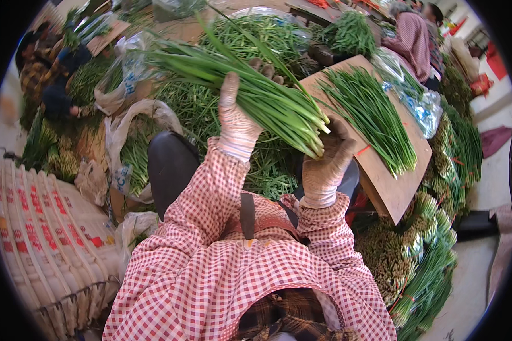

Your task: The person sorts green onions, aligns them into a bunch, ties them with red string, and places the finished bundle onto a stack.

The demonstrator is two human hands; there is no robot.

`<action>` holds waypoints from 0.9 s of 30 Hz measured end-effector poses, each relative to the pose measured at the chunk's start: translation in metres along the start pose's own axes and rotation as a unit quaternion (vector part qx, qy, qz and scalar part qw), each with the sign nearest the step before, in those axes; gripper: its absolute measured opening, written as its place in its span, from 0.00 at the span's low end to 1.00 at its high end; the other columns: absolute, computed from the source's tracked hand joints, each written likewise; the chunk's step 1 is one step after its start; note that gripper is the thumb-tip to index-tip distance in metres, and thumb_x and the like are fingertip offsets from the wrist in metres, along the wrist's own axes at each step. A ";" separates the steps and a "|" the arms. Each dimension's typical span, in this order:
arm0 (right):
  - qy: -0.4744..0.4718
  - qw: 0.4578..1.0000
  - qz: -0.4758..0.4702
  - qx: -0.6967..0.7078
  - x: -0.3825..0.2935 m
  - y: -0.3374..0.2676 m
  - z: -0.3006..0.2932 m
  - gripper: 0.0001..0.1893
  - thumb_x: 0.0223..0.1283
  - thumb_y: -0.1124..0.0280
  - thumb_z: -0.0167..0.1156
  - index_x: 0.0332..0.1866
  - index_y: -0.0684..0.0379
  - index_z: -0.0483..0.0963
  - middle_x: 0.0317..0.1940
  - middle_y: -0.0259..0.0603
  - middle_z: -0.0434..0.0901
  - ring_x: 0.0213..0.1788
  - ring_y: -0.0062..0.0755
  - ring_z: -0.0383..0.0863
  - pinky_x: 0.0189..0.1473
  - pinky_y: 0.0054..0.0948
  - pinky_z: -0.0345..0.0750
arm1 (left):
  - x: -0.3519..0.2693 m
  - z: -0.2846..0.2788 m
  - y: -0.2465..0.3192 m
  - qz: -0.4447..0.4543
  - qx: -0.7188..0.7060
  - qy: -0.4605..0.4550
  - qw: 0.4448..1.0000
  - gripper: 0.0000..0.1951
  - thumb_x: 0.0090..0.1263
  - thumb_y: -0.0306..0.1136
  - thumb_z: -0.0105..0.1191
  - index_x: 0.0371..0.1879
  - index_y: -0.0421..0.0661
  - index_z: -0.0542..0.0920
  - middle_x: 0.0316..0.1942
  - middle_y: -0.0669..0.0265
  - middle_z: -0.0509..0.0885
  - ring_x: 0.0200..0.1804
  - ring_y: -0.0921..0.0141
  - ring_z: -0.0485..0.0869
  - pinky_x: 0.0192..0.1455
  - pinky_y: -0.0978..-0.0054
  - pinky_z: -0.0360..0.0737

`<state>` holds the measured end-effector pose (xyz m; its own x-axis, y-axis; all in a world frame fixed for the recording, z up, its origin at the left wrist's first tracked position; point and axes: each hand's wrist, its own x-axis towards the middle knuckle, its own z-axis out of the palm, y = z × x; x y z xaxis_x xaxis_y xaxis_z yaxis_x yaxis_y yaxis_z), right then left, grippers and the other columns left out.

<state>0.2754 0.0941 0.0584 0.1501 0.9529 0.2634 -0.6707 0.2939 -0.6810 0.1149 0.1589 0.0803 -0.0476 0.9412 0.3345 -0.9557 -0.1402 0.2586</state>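
Note:
My left hand (pixel 238 115), in a striped knit work glove soiled at the fingers, grips a thick bunch of garlic chives (pixel 256 93). The leaves point up and left; the pale stem ends point down and right. One long stalk slants across the top of the bunch, apart from it at its upper end. My right hand (pixel 327 164), in a matching soiled glove, is cupped beside the stem ends with its fingers apart. Whether it touches them is unclear. Right of it, another chive bunch (pixel 371 115) lies on a wooden board (pixel 403 198).
Loose chives (pixel 187 102) are heaped before my knees. A plastic bag (pixel 143 108) stands left, near a woven sack (pixel 51 221). Tied chive bundles (pixel 426 255) are stacked at right, and a red tie (pixel 362 150) lies on the board's edge. Other people (pixel 409 42) sit nearby.

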 end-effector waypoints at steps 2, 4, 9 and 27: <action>0.068 0.991 -0.113 -0.011 0.003 -0.002 -0.015 0.31 0.67 0.39 0.51 0.58 0.59 0.72 0.55 0.42 0.78 0.57 0.35 0.77 0.62 0.37 0.74 | -0.005 0.010 0.000 -0.002 0.017 -0.021 1.000 0.29 0.65 0.52 0.61 0.58 0.44 0.73 0.56 0.62 0.78 0.60 0.61 0.76 0.70 0.49 0.69; 0.102 0.982 -0.157 -0.030 0.009 -0.007 -0.017 0.33 0.65 0.37 0.52 0.57 0.59 0.73 0.54 0.42 0.79 0.56 0.35 0.79 0.61 0.36 0.76 | -0.005 0.013 -0.007 0.021 0.004 -0.010 1.000 0.30 0.66 0.52 0.61 0.60 0.44 0.72 0.57 0.61 0.78 0.60 0.59 0.75 0.71 0.48 0.68; 0.058 0.983 -0.138 -0.110 0.008 -0.004 0.014 0.39 0.60 0.32 0.54 0.60 0.60 0.69 0.56 0.41 0.75 0.57 0.34 0.77 0.60 0.34 0.75 | -0.006 0.013 -0.018 -0.002 -0.013 -0.026 1.000 0.31 0.66 0.52 0.60 0.61 0.45 0.73 0.60 0.59 0.77 0.62 0.57 0.75 0.69 0.49 0.70; -0.277 0.809 -0.032 -0.518 0.019 -0.038 0.011 0.16 0.66 0.69 0.56 0.56 0.65 0.73 0.37 0.56 0.78 0.40 0.52 0.80 0.43 0.38 0.75 | -0.020 -0.015 -0.005 -0.029 0.005 -0.008 1.000 0.40 0.59 0.53 0.67 0.67 0.50 0.66 0.51 0.67 0.78 0.50 0.68 0.80 0.59 0.58 0.78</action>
<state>0.2955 0.1000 0.0971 -0.3806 0.8384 0.3903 0.3368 0.5187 -0.7859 0.1163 0.1456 0.0587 0.0128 0.9431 0.3324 -0.9536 -0.0885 0.2877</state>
